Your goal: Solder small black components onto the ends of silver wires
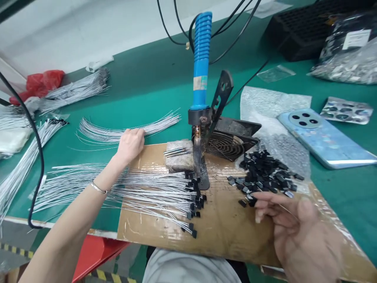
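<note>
My left hand is closed over a loose bundle of thin white wires lying on the green mat. My right hand is open, fingers loosely curled and apart, its fingertips at the near edge of a pile of small black connectors. Whether a fingertip touches one of them I cannot tell. Between the hands, a soldering iron with a blue handle stands upright, tip down, in a dark metal stand. Wires with black connectors on their ends lie in rows across the cardboard.
Behind the iron's tip sits a black fan, beside a greyish block with thin metal sticks on top. A light blue phone lies at right on bubble wrap. More wire bundles are at far left. Black cables hang at the back.
</note>
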`<state>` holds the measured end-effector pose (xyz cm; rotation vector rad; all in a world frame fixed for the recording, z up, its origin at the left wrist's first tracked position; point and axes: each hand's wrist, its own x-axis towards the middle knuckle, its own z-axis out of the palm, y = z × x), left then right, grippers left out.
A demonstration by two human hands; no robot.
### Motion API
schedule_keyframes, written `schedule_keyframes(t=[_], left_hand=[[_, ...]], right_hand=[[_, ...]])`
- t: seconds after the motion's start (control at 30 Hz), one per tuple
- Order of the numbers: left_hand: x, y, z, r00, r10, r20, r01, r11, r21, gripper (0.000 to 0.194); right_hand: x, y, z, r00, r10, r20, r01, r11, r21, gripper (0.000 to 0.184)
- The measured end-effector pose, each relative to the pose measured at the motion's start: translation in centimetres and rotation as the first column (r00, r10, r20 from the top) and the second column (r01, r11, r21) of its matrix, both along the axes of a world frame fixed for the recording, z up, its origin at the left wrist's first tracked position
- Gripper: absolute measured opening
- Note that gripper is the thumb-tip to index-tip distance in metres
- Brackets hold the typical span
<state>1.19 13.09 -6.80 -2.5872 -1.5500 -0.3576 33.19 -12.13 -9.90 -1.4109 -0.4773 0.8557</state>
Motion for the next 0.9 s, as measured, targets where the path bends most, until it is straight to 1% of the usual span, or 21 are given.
schedule_keyframes(t=[0.1,0.17,0.3,0.43,0.5,0.6,0.7,0.77,0.9], left_hand=[[-0.7,-0.1,0.8,0.978,0.059,0.199,-0.069,0.997,0.042,0.015],[-1.1,0.0,1.3,0.936,0.08,0.344,-0.105,0.993,0.056,0.015],[-1.2,0.0,1.8,0.799,0.08,0.595,-0.135,0.99,0.047,0.015],[-0.9,-0.9,1.9,0.642,0.048,0.765,-0.14,0.989,0.055,0.009],[-0.9,-1.6,2.2,0.577,0.027,0.816,-0.156,0.985,0.078,0.005],[-1.0,-2.5,2.9,0.518,-0.01,0.855,-0.155,0.982,0.105,0.007],[-1.2,-3.2,3.6,0.459,-0.125,0.88,-0.106,0.975,0.194,0.009],[-1.3,-3.7,3.9,0.461,-0.147,0.875,-0.106,0.97,0.218,0.01],[-1.7,-4.1,4.0,0.509,-0.089,0.856,-0.161,0.967,0.196,0.012]], right_hand=[[0.0,0.0,0.2,1.0,-0.004,-0.003,0.004,1.0,0.01,0.047],[0.0,0.1,0.4,1.0,-0.009,0.003,0.009,1.0,0.021,0.046],[-0.1,0.4,0.7,0.999,-0.016,0.031,0.014,0.999,0.035,0.046],[-0.1,0.7,1.0,0.997,-0.014,0.073,0.011,0.999,0.04,0.047],[-0.2,0.7,1.1,0.995,-0.014,0.097,0.01,0.999,0.036,0.047],[-0.3,0.7,1.3,0.993,-0.009,0.119,0.005,1.0,0.028,0.048],[-0.2,0.6,1.4,0.992,-0.011,0.127,0.013,1.0,-0.008,0.051],[-0.1,0.4,1.3,0.991,-0.009,0.131,0.014,0.999,-0.037,0.054],[0.4,0.2,1.2,0.991,-0.005,0.136,0.01,0.999,-0.034,0.058]])
